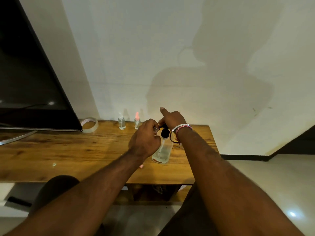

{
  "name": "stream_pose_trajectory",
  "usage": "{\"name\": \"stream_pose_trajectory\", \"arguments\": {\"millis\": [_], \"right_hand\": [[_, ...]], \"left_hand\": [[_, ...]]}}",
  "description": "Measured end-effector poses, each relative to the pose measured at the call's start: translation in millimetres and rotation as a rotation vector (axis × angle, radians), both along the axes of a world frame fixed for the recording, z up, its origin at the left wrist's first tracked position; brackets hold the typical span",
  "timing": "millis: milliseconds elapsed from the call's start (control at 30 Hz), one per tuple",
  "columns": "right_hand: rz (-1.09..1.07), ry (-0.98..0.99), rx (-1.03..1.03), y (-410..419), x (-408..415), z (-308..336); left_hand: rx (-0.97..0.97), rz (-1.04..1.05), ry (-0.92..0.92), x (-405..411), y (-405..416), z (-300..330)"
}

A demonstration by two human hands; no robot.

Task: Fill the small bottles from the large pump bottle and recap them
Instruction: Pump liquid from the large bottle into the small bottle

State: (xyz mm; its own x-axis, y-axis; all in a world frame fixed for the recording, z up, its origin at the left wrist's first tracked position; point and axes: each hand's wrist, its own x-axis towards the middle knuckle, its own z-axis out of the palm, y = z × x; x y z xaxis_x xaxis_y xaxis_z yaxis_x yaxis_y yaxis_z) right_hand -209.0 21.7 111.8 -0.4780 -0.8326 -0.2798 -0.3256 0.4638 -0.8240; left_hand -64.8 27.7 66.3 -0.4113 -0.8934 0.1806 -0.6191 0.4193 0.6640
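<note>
The large clear pump bottle [162,151] with a black pump head stands near the right end of the wooden table [68,154]. My right hand [171,117] rests on top of the pump head, thumb sticking up. My left hand [144,138] grips a small clear bottle [156,130] held against the pump's nozzle; my fingers hide most of it. Two more small bottles stand at the back by the wall: one with a white cap [121,122] and one with a pink cap [137,121].
A dark monitor [30,82] on a silver stand fills the left of the table. A roll of clear tape [90,125] lies beside it. A small pink piece [141,166] lies on the table under my left forearm. The table's right edge is close to the pump bottle.
</note>
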Motion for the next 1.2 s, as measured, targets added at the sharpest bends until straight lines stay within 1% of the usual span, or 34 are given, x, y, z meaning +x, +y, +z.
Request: {"name": "stream_pose_trajectory", "arguments": {"millis": [67, 133, 367, 433, 533, 633, 833, 1000, 1100, 1200], "right_hand": [[0.057, -0.012, 0.077, -3.9, 2.7, -4.5], [0.069, -0.035, 0.104, -7.9, 5.6, -10.4], [-0.026, -0.257, 0.062, -4.2, 5.5, -12.6], [-0.042, -0.253, 0.037, -2.0, 8.0, -11.2], [0.017, -0.092, 0.036, -1.8, 13.8, -5.6], [0.085, 0.072, 0.091, -2.3, 16.1, -4.3], [0.191, 0.362, 0.173, -2.0, 11.6, -8.1], [0.258, 0.517, 0.18, -3.0, 9.8, -13.2], [0.285, 0.575, 0.185, 1.8, 12.5, -10.0], [0.31, 0.6, 0.176, 4.5, 12.1, -8.4]], "left_hand": [[0.004, -0.005, -0.013, -3.0, -1.1, -2.6], [0.0, -0.015, -0.012, -4.5, -1.5, -4.8], [-0.031, -0.063, -0.01, -7.9, -6.3, -1.0], [-0.028, -0.087, -0.009, -10.3, -6.9, 3.5], [-0.025, -0.11, -0.032, -10.0, -10.9, 7.0], [-0.057, -0.129, -0.06, -7.4, -14.5, 6.0], [-0.008, -0.171, -0.027, -9.6, -17.9, 1.0], [0.119, -0.284, 0.02, -4.2, -22.7, 4.3], [0.181, -0.385, -0.07, 5.0, -24.4, 13.6], [0.218, -0.431, -0.133, 9.5, -30.3, 19.2]]}}
